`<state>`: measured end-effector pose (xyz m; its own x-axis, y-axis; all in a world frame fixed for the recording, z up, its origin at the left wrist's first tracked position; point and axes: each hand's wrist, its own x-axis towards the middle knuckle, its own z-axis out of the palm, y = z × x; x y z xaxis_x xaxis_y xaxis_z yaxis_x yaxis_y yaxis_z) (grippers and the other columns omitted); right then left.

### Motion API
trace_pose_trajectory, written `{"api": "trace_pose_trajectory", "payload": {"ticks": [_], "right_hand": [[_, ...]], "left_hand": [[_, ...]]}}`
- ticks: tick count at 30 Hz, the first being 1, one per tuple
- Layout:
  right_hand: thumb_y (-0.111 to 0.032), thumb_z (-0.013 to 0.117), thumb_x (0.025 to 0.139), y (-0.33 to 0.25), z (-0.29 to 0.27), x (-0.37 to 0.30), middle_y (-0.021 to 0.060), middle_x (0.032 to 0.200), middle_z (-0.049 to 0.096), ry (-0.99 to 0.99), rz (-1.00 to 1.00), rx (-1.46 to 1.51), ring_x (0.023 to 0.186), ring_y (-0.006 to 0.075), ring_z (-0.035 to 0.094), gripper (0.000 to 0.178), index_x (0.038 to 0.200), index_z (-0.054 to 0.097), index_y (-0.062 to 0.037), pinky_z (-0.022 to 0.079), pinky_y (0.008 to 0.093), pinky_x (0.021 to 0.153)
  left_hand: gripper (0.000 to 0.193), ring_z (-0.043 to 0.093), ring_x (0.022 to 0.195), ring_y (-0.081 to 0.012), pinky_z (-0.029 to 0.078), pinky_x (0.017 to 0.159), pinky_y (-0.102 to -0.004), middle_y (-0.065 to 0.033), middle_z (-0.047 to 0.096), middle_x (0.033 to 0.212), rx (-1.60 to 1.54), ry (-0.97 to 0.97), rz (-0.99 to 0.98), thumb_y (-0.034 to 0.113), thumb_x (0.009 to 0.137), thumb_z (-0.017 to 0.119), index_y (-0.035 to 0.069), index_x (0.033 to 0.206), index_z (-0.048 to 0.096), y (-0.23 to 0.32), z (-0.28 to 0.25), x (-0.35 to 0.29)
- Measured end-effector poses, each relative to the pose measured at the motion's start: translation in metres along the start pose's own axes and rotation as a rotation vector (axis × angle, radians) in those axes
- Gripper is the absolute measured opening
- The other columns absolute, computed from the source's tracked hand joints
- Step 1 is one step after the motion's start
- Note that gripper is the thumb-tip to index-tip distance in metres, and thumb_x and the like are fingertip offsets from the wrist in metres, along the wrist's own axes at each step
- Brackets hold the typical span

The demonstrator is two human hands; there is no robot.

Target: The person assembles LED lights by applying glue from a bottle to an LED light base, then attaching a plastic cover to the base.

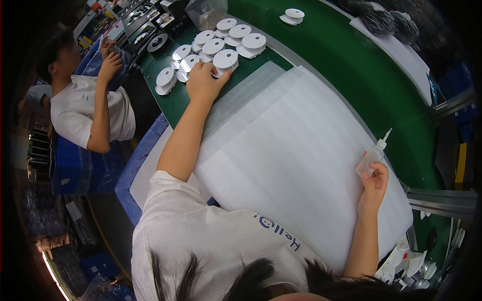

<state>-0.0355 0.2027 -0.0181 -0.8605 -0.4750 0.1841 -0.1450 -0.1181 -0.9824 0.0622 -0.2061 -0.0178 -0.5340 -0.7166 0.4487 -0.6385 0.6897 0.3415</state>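
Landmark: a stack of white foam sheets [296, 150] lying across the green bench [346, 75]; all places below are told from it.
Left hand: the left hand [205, 80] is stretched out beyond the far left corner of the foam, fingers curled over a white round disc part [225, 60] and touching its near edge.
Disc cluster: more white round disc parts [221, 40] lie in loose rows just past that same corner, touching or overlapping one another; one lone disc [292, 16] sits well apart, further along the far side.
Right hand: the right hand [374, 183] rests at the right edge of the foam, fingers wrapped around a small clear squeeze bottle [372, 156] with its thin nozzle pointing up and away.
Containers: the bottle's contents cannot be told; a clear plastic bag [207, 12] lies beyond the disc cluster, contents unclear.
Edges: the foam's right edge runs along a strip of bare green belt; its left edge overhangs a blue crate [138, 155].
Open room: the foam top between the two hands is bare, as is the green surface to its far right.
Nearby: another person [85, 108] sits well to the left of the foam.
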Motion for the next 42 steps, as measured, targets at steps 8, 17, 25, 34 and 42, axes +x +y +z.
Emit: {"api": "trace_pose_trajectory", "payload": {"ticks": [8,17,25,34,42], "right_hand": [[-0.006,0.055,0.076,-0.001,0.000,0.000,0.0144,0.116,0.047,0.005,0.006,-0.006,0.109,0.0204,0.042,0.026,0.100,0.045,-0.0089,0.029,0.0328,0.093],[-0.007,0.056,0.077,-0.001,0.000,0.001,0.0143,0.116,0.047,-0.006,0.005,0.000,0.108,0.0200,0.042,0.025,0.099,0.045,-0.0092,0.030,0.0328,0.093],[-0.008,0.056,0.078,-0.001,0.002,-0.001,0.0140,0.115,0.047,0.001,-0.001,-0.007,0.107,0.0204,0.043,0.024,0.100,0.045,-0.0073,0.030,0.0322,0.093],[-0.011,0.052,0.078,0.006,-0.004,0.000,0.0137,0.115,0.049,0.065,0.041,-0.037,0.106,0.0204,0.044,0.022,0.099,0.046,-0.0106,0.032,0.0323,0.092],[-0.010,0.051,0.078,0.001,0.002,0.001,0.0120,0.114,0.050,0.041,0.046,-0.001,0.106,0.0187,0.043,0.020,0.097,0.047,-0.0104,0.029,0.0308,0.093]], "left_hand": [[0.035,0.052,0.081,-0.0270,0.044,0.064,-0.0366,-0.0106,0.054,0.081,-0.068,0.106,0.131,0.034,0.063,0.069,0.004,0.065,0.051,-0.010,0.012,0.003],[0.032,0.050,0.078,-0.0287,0.042,0.068,-0.0358,-0.0120,0.054,0.082,-0.137,0.006,0.138,0.026,0.063,0.071,0.003,0.069,0.050,-0.008,0.013,0.006],[0.031,0.050,0.084,-0.0290,0.042,0.071,-0.0361,-0.0123,0.055,0.087,-0.147,0.037,0.188,0.026,0.063,0.071,0.003,0.075,0.053,-0.016,0.015,0.005],[0.034,0.051,0.089,-0.0285,0.043,0.072,-0.0379,-0.0115,0.054,0.095,0.111,0.252,-0.003,0.023,0.063,0.067,0.007,0.089,0.054,-0.028,-0.044,-0.009],[0.056,0.049,0.099,-0.0342,0.041,0.082,-0.0403,-0.0177,0.052,0.106,0.126,0.103,-0.313,0.033,0.067,0.066,0.002,0.109,0.045,-0.129,-0.037,-0.009]]}}
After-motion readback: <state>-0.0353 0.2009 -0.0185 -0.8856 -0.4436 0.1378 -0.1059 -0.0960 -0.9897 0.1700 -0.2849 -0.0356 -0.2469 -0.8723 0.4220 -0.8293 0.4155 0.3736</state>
